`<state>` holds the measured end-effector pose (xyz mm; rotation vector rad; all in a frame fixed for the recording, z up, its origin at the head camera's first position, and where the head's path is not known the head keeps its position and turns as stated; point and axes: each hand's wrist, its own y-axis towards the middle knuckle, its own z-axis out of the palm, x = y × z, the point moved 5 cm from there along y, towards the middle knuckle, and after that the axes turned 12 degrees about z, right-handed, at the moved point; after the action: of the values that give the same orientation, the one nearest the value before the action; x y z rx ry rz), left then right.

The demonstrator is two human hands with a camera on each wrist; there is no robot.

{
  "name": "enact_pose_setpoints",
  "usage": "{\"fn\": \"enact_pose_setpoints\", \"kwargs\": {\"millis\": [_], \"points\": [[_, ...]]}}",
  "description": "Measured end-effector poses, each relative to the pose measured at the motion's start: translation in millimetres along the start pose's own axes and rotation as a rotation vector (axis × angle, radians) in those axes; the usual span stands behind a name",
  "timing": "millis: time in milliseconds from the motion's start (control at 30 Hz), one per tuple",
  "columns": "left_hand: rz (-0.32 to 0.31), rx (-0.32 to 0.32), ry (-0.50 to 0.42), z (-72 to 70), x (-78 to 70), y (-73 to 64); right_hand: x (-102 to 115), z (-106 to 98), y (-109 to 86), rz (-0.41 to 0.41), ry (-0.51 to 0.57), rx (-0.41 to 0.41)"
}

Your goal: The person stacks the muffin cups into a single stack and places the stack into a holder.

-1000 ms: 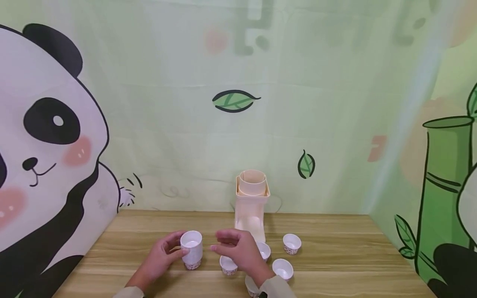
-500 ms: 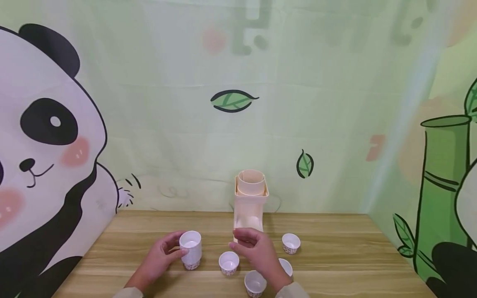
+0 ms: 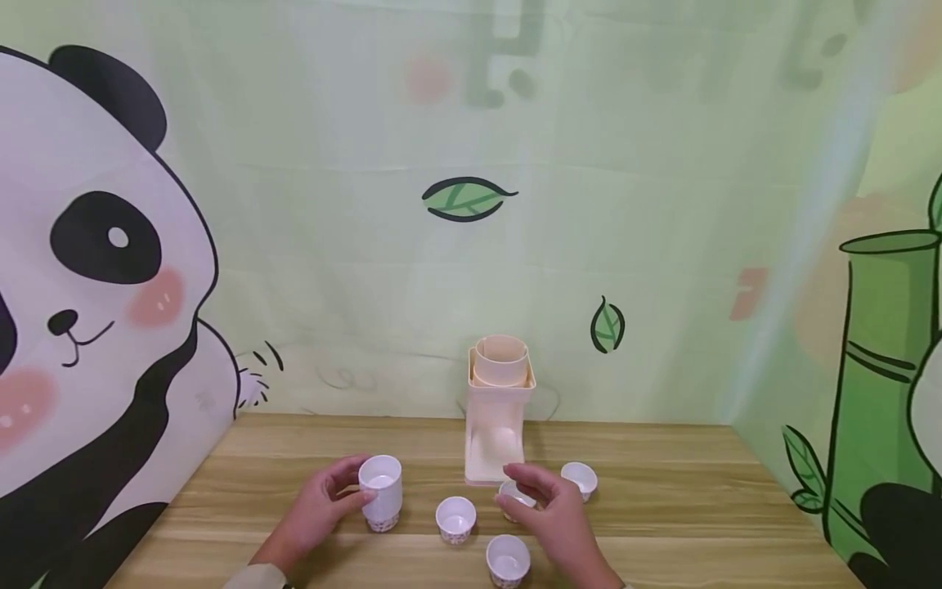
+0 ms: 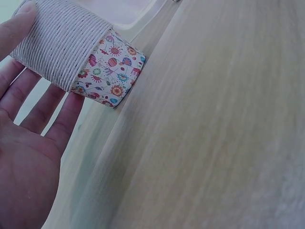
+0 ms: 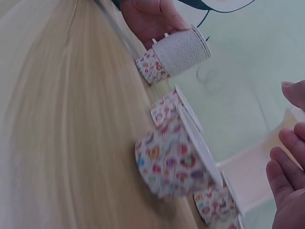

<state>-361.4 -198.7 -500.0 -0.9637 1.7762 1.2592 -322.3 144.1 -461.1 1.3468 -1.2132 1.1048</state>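
Note:
In the head view, my left hand [image 3: 312,511] grips an upright stack of small white paper cups [image 3: 381,491] standing on the wooden table. Seen from the left wrist, thumb and fingers wrap the ribbed rims of the stack [image 4: 62,43], and the lowest cup shows a colourful flower print. My right hand [image 3: 555,519] hovers over the loose cups with fingers loosely bent and nothing between them. A single paper cup [image 3: 515,499] is partly covered by its fingers. Other single cups stand nearby: one left of it [image 3: 455,520], a front cup [image 3: 508,561] and a back-right cup [image 3: 579,481].
A pale pink cup dispenser [image 3: 495,433] with a round tube on top stands at the back of the wooden table [image 3: 662,523]. Behind it hangs a green backdrop [image 3: 331,245] printed with a panda and bamboo.
My right hand has moved to the right across the loose cups, uncovering the left and front ones and covering the one at the right. The left hand keeps its grip on the stack in place.

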Motion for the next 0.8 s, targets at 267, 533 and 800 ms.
{"fn": "enact_pose_setpoints", "kwargs": {"millis": [267,533,800], "points": [[0.008,0.002,0.005,0.4,-1.4,0.3,-5.7,-22.7,-8.2,-0.025,-0.063,-0.051],[-0.013,-0.004,0.002,0.0,-0.3,0.4,-16.6,-35.7,-10.1,0.006,-0.127,-0.083],[0.012,0.0,-0.001,-0.2,0.9,0.6,-24.7,-50.6,-18.0,0.058,-0.197,-0.151]]}}
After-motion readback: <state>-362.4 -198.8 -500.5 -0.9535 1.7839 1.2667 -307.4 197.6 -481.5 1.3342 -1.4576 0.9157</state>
